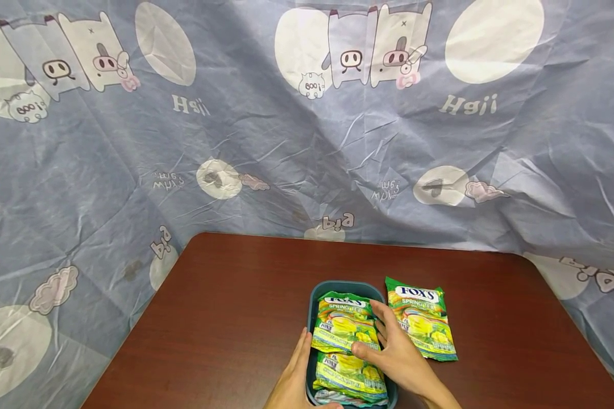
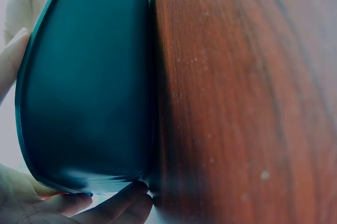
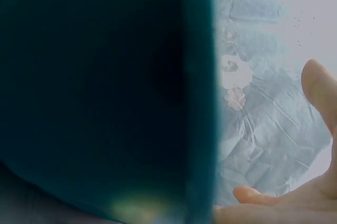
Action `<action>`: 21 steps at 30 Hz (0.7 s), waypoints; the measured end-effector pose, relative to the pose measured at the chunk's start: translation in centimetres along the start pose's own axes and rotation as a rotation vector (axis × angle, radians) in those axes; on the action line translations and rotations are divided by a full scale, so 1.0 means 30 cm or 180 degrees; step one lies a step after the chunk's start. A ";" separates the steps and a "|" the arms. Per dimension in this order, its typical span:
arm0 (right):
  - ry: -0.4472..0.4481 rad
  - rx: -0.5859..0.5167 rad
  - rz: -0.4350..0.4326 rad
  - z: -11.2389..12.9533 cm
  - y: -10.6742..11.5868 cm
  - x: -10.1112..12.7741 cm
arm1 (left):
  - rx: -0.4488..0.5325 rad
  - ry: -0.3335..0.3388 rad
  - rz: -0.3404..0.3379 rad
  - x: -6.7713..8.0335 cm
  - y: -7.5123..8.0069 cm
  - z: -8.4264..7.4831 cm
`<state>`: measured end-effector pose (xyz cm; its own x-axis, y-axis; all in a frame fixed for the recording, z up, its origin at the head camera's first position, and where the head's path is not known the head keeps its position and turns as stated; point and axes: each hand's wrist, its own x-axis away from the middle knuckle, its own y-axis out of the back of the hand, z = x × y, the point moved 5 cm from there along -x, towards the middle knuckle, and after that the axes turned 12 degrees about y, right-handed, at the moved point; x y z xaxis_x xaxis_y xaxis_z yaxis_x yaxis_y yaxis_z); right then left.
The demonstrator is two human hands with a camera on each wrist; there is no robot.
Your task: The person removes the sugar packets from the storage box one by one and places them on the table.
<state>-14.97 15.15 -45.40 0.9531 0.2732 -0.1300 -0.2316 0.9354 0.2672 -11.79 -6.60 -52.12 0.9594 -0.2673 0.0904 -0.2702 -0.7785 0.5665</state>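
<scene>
A dark teal plastic box [image 1: 311, 309] stands on the table with green and yellow Fox's Spring Tea candy bags in it. One candy bag [image 1: 345, 324] lies at the box's far end, overlapping another bag [image 1: 350, 378] nearer me. My left hand [image 1: 289, 378] holds the box at its left side, fingers along the outer wall, thumb by the near rim. My right hand [image 1: 396, 352] hovers over the box's right rim, thumb and fingers spread about the far bag. In the right wrist view no bag shows between thumb and fingers. Whether the fingertips touch the bag, I cannot tell.
Another Fox's candy bag [image 1: 424, 324] lies flat on the table to the right of the box. At the box's near end, a silvery wrapper edge [image 1: 345, 396] shows under the bags. Behind the brown table [image 1: 225, 295] hangs a grey-blue printed cloth [image 1: 266, 142].
</scene>
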 end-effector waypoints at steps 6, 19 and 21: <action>-0.0224 0.0087 -0.0051 -0.015 -0.007 -0.004 | -0.0016 -0.0034 -0.0014 0.001 -0.003 -0.006; -0.0426 0.0672 -0.0064 -0.029 -0.014 -0.028 | -0.0049 0.0029 -0.0047 0.002 -0.006 0.002; -0.0478 0.0784 -0.0066 -0.031 -0.018 -0.035 | -0.0063 0.0007 -0.0079 0.004 -0.006 0.003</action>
<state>-16.02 14.55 -46.28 0.9796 0.2011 0.0003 -0.1752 0.8527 0.4921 -11.64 -6.53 -52.27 0.9660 -0.2467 0.0778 -0.2446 -0.7736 0.5846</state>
